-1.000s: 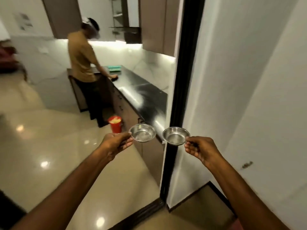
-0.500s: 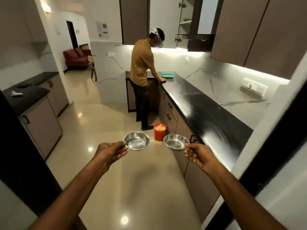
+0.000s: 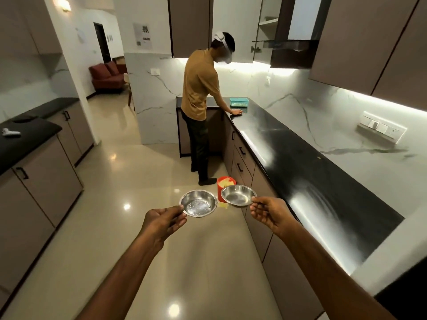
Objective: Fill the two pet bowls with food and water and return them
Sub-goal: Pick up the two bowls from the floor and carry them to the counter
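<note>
I carry two small steel pet bowls level in front of me over the kitchen floor. My left hand (image 3: 164,221) pinches the near rim of the left bowl (image 3: 198,203), whose bottom shows a thin wet or whitish film. My right hand (image 3: 269,212) pinches the near rim of the right bowl (image 3: 238,195), which looks bare inside. The bowls sit side by side, almost touching.
A long black countertop (image 3: 300,162) runs along the right. A red bin (image 3: 226,182) with yellow contents stands on the floor by the drawers. A person (image 3: 199,107) stands at the counter's far end beside a teal basket (image 3: 239,101). Another black counter (image 3: 25,137) is at left.
I have come through the doorway into the kitchen; the door frame and white wall have left the view. Both hands keep holding the bowls in the same way.
</note>
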